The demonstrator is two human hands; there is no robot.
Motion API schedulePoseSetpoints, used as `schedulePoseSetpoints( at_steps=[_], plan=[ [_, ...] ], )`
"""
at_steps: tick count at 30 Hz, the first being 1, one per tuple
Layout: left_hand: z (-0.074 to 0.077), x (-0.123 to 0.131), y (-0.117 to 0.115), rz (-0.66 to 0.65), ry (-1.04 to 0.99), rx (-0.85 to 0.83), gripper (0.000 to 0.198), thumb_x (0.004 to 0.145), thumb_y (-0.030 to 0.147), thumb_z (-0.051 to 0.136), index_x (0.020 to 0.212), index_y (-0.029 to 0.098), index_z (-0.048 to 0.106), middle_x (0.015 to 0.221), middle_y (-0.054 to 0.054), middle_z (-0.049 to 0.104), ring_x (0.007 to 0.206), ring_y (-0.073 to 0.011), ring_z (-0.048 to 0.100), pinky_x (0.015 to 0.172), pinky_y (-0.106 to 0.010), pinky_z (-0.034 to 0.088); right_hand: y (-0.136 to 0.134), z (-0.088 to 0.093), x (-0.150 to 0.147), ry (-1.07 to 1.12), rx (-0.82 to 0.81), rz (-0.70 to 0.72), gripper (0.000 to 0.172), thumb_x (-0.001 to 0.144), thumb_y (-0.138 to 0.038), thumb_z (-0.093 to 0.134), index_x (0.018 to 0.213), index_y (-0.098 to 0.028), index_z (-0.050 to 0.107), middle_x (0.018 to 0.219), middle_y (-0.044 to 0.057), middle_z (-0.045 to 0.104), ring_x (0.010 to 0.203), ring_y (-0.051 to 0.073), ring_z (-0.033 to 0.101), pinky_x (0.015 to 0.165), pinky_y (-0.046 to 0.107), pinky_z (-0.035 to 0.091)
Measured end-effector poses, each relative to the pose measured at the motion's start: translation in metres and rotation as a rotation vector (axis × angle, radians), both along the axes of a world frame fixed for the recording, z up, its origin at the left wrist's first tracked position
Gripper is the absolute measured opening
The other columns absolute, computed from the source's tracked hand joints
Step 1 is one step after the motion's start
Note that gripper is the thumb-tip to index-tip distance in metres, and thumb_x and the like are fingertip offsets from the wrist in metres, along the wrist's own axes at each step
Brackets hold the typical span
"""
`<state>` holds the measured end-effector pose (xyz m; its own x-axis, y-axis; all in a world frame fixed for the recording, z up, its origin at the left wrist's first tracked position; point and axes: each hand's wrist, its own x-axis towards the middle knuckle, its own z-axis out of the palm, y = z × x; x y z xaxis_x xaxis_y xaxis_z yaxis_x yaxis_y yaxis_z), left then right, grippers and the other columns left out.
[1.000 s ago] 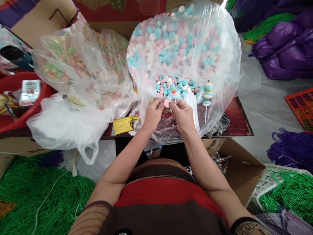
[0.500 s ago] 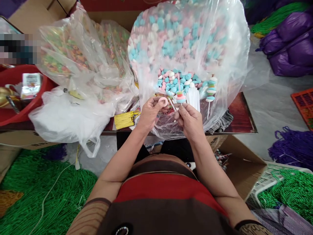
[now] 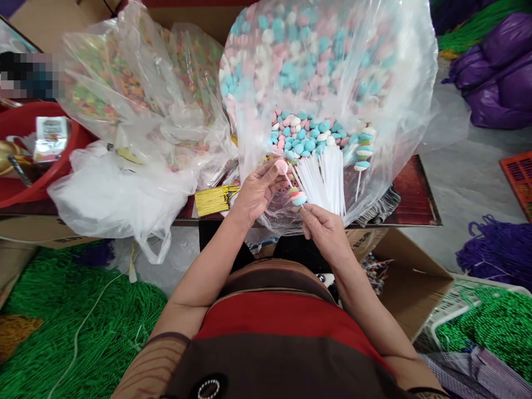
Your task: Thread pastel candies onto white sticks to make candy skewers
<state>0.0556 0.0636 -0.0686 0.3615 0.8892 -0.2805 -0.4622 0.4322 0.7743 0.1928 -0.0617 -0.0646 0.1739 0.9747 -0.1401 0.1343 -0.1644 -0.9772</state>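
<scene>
Centre of frame, over the near edge of the tabletop (image 3: pixel 417 191): left hand (image 3: pixel 254 194) pinches a flat pink candy (image 3: pixel 281 166) between thumb and fingers, its round face turned toward the camera; right hand (image 3: pixel 326 226), lower and to the right, has its fingers closed on the bottom end of a skewer (image 3: pixel 298 198), just below the soft pieces threaded there, blue and pink lowest, red, orange and green above.

Key relation: skewer's long axis slants from lower right to upper left, bare upper length pointing at the pink candy; candy lies up and left of the right fingers, left hand much the nearer to it; tip and candy look touching or nearly so; cannot tell whether the tip has entered.

Around: white sticks (image 3: pixel 334 180) fanned just right of the skewer; loose candies (image 3: pixel 307 145) above them at the mouth of a clear bag (image 3: pixel 415 83); a loaded stick (image 3: pixel 364 151) right of these; yellow ties (image 3: pixel 210 201) left of the left hand.

Hard to make out: skewer's lowest end, covered by right fingers; small rings behind the skewer, partly masked by left fingers; bag's top, cut off by the frame.
</scene>
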Motion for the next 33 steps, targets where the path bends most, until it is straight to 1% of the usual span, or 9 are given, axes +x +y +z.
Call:
schedulePoseSetpoints(
  at_steps=[4,8,15,18,21,24,28,31,33],
  plan=[
    [-0.007,0.000,0.003,0.085,0.033,0.005,0.027,0.077,0.029,0.088,0.098,0.017,0.077,0.092,-0.003,0.079,0.096,-0.0177,0.077,0.092,-0.031,0.061,-0.003,0.004,0.001,-0.021,-0.019,0.014,0.036,0.094,-0.048,0.057,0.095,-0.017,0.076,0.046,-0.007,0.045,0.043,0.010,0.037,0.049,0.026,0.031],
    [-0.015,0.000,0.005,0.114,0.085,0.057,0.035,0.073,0.033,0.090,0.103,0.019,0.079,0.099,-0.003,0.079,0.104,-0.0202,0.075,0.096,-0.035,0.060,-0.003,0.005,0.001,-0.073,-0.030,0.022,0.037,0.093,-0.049,0.057,0.090,-0.018,0.076,0.046,-0.007,0.044,0.044,0.011,0.038,0.050,0.026,0.032],
    [-0.023,-0.003,0.000,0.133,0.323,0.381,0.045,0.073,0.049,0.088,0.110,0.025,0.080,0.114,-0.003,0.080,0.109,-0.0218,0.074,0.100,-0.036,0.058,-0.004,0.008,0.003,-0.086,-0.093,0.033,0.039,0.092,-0.051,0.056,0.091,-0.017,0.076,0.046,-0.007,0.043,0.045,0.011,0.036,0.050,0.026,0.031],
    [-0.024,-0.005,-0.004,0.150,0.476,0.508,0.040,0.078,0.050,0.084,0.110,0.026,0.081,0.114,-0.002,0.081,0.111,-0.0217,0.074,0.103,-0.035,0.055,-0.006,0.010,0.003,-0.041,-0.109,0.029,0.039,0.092,-0.051,0.057,0.093,-0.017,0.076,0.046,-0.007,0.043,0.044,0.011,0.036,0.049,0.026,0.030],
    [-0.022,-0.005,-0.010,0.160,0.540,0.584,0.032,0.085,0.046,0.080,0.110,0.026,0.081,0.114,-0.002,0.081,0.110,-0.0206,0.074,0.103,-0.033,0.055,-0.007,0.012,0.003,0.015,-0.115,0.026,0.039,0.092,-0.050,0.057,0.095,-0.016,0.076,0.045,-0.008,0.042,0.043,0.010,0.034,0.049,0.026,0.028],
    [-0.017,-0.003,-0.016,0.157,0.572,0.602,0.026,0.089,0.039,0.076,0.112,0.027,0.081,0.113,-0.002,0.081,0.109,-0.0194,0.074,0.104,-0.031,0.053,-0.006,0.015,0.001,0.033,-0.099,0.015,0.039,0.094,-0.050,0.056,0.095,-0.016,0.076,0.044,-0.008,0.042,0.043,0.010,0.034,0.049,0.026,0.028],
    [-0.011,0.002,-0.027,0.159,0.585,0.524,0.025,0.095,0.030,0.068,0.118,0.030,0.078,0.113,0.000,0.081,0.106,-0.0177,0.073,0.103,-0.029,0.053,-0.003,0.017,-0.009,0.045,-0.061,-0.025,0.039,0.094,-0.052,0.057,0.094,-0.017,0.074,0.046,-0.007,0.044,0.043,0.010,0.035,0.048,0.026,0.028],
    [-0.010,0.005,-0.036,0.139,0.569,0.506,0.025,0.094,0.025,0.067,0.115,0.029,0.079,0.114,-0.001,0.080,0.110,-0.0189,0.072,0.107,-0.030,0.052,0.004,0.010,-0.019,0.065,-0.024,-0.078,0.040,0.094,-0.056,0.058,0.092,-0.019,0.071,0.047,-0.007,0.043,0.044,0.010,0.036,0.047,0.026,0.027],
    [-0.011,0.006,-0.040,0.078,0.551,0.531,0.024,0.094,0.024,0.065,0.114,0.028,0.079,0.117,-0.001,0.079,0.115,-0.0193,0.071,0.110,-0.031,0.050,0.010,0.002,-0.023,0.068,-0.009,-0.105,0.041,0.093,-0.059,0.059,0.087,-0.020,0.069,0.048,-0.007,0.044,0.045,0.010,0.037,0.046,0.025,0.027]
  ],
)
